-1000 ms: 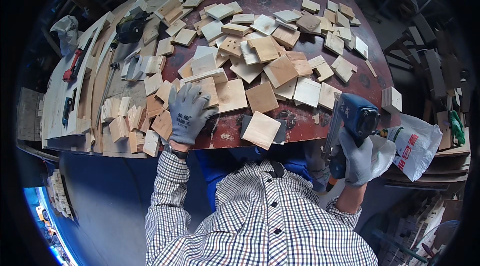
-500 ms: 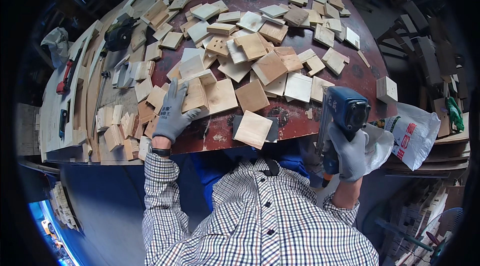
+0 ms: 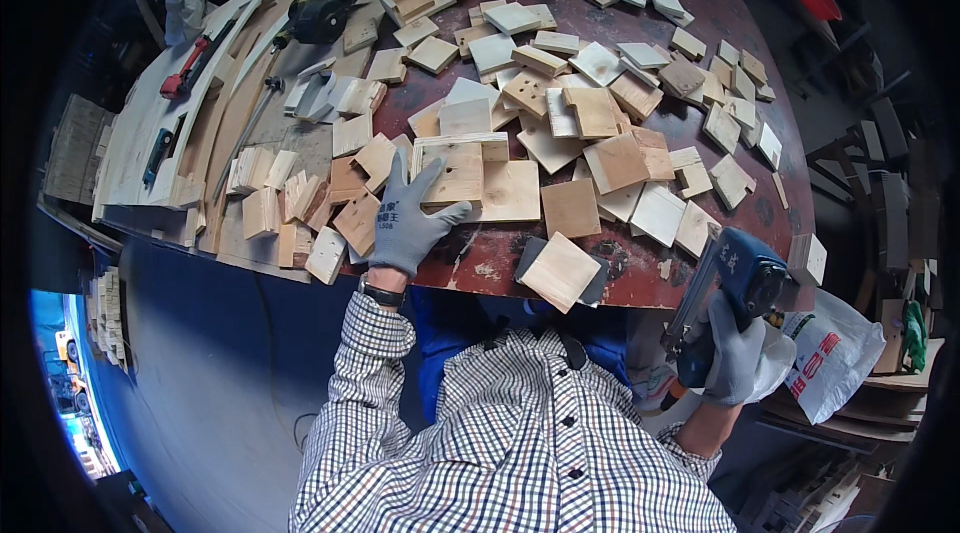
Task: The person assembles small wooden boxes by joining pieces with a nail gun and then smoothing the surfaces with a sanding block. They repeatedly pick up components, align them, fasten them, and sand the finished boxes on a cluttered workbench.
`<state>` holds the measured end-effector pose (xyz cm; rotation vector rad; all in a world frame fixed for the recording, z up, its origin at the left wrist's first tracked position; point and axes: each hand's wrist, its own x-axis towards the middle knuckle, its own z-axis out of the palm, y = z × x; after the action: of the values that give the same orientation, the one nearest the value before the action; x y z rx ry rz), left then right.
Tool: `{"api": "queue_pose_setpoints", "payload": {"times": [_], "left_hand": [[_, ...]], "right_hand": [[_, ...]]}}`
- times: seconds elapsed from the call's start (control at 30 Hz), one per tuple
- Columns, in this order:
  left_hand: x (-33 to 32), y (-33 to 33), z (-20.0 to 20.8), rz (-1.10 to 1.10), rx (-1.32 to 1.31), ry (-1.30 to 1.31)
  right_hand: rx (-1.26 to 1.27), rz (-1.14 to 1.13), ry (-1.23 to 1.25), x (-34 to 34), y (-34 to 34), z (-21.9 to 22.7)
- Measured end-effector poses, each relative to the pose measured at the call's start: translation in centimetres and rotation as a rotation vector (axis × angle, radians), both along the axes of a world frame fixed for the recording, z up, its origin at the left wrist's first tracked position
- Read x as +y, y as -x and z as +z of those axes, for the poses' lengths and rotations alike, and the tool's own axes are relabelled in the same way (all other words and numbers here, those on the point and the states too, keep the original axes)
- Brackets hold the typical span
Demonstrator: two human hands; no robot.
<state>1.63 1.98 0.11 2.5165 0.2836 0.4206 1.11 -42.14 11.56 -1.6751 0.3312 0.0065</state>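
Note:
My left hand (image 3: 408, 225), in a grey glove, rests at the table's near side with thumb and fingers spread. It touches the left and near edges of a squarish wooden block (image 3: 452, 176), which has a thin strip standing along its far side. A flat wooden square (image 3: 508, 193) lies just right of that block. My right hand (image 3: 736, 351), also gloved, is wrapped round the grip of a blue nail gun (image 3: 752, 275), held off the table's near right edge with its nose tilted down to the left. A pale wooden square (image 3: 562, 273) sits on a dark pad (image 3: 592, 285) between my hands.
Many loose wooden pieces (image 3: 610, 113) are heaped over the dark red table (image 3: 480, 268). Boards at the left bear a red-handled tool (image 3: 185, 78), a blue tool (image 3: 158, 157) and a dark power tool (image 3: 322, 15). A white plastic bag (image 3: 835, 353) hangs at the right.
The view has swung, so the table sits further right and tilted. The nail gun is lower and leans more. My left hand stays against the same block.

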Motion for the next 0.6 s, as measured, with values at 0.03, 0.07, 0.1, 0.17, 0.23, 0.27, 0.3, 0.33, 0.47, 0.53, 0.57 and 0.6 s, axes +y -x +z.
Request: {"api": "queue_pose_setpoints", "payload": {"times": [0.03, 0.07, 0.1, 0.17, 0.23, 0.27, 0.3, 0.33, 0.47, 0.53, 0.57, 0.6], "left_hand": [[0.0, 0.1, -0.4, -0.007, 0.002, 0.017], [-0.1, 0.1, -0.6, -0.012, -0.019, 0.022], [-0.1, 0.1, -0.8, -0.017, -0.040, 0.028], [-0.2, 0.1, -1.0, -0.020, -0.078, 0.032], [-0.4, 0.1, -1.3, -0.023, -0.111, -0.014], [-0.4, 0.2, -1.4, -0.030, -0.103, -0.062], [-0.4, 0.2, -1.5, -0.040, -0.117, -0.085], [-0.4, 0.1, -1.6, -0.050, -0.131, -0.108], [-0.1, 0.0, -2.5, -0.096, -0.162, -0.184], [0.1, 0.1, -2.6, -0.102, -0.177, -0.167], [0.3, 0.2, -2.4, -0.103, -0.187, -0.150], [0.5, 0.3, -2.2, -0.103, -0.197, -0.133]], "right_hand": [[0.013, 0.006, 0.017, -0.2, -0.1, -0.2], [0.018, 0.019, 0.018, -0.3, -0.1, -0.4], [0.024, 0.031, 0.020, -0.4, -0.2, -0.5], [0.030, 0.041, 0.027, -0.4, -0.1, -0.4], [0.030, 0.037, 0.038, 0.1, -0.1, -0.1], [0.035, 0.045, 0.041, 0.2, -0.1, -0.1], [0.040, 0.053, 0.044, 0.3, -0.2, 0.0], [0.045, 0.060, 0.047, 0.4, -0.3, 0.1], [0.076, 0.061, 0.042, 1.0, -0.1, 0.6], [0.059, 0.092, 0.048, 0.8, -0.2, 0.5], [0.051, 0.108, 0.046, 0.8, -0.2, 0.4], [0.055, 0.096, 0.051, 0.9, -0.1, 0.5]]}}
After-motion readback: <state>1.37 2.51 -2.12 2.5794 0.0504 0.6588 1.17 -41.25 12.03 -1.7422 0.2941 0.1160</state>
